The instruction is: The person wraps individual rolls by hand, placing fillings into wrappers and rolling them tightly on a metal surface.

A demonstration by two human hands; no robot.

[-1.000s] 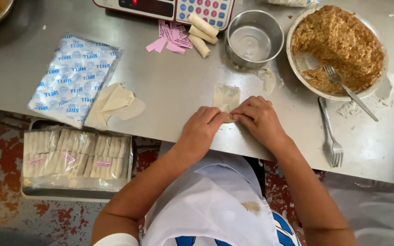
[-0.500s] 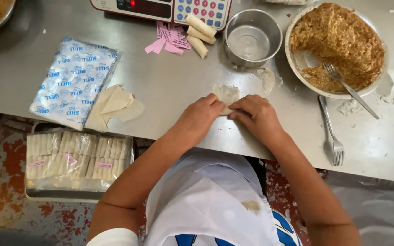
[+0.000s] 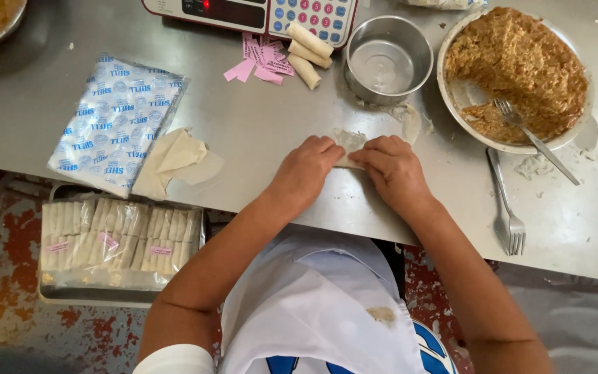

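I am watching my left hand (image 3: 304, 170) and right hand (image 3: 392, 170) pressing side by side on the steel table (image 3: 257, 118), fingers curled over a pale wrapper (image 3: 349, 142) that they are rolling between them. Since a second ago the wrapper's exposed flap has been shrinking: then a square of it lay open beyond the fingertips, now only a ragged edge is showing above the knuckles, so the roll is closing up.

Just beyond the hands, a small steel bowl of water (image 3: 389, 61) is standing, with a smear of paste beside it. To the right, a plate of brown filling (image 3: 517, 69) is holding a fork (image 3: 534, 138); a second fork (image 3: 506, 208) is lying on the table below it. Three finished rolls (image 3: 306, 50) are resting against the scale (image 3: 257, 12), beside pink paper slips (image 3: 261, 61). To the left, a printed packet (image 3: 115, 118) and loose wrappers (image 3: 174, 163) are waiting; a tray of wrapped rolls (image 3: 119, 242) is sitting below the table's edge. Nothing is blocking the hands.
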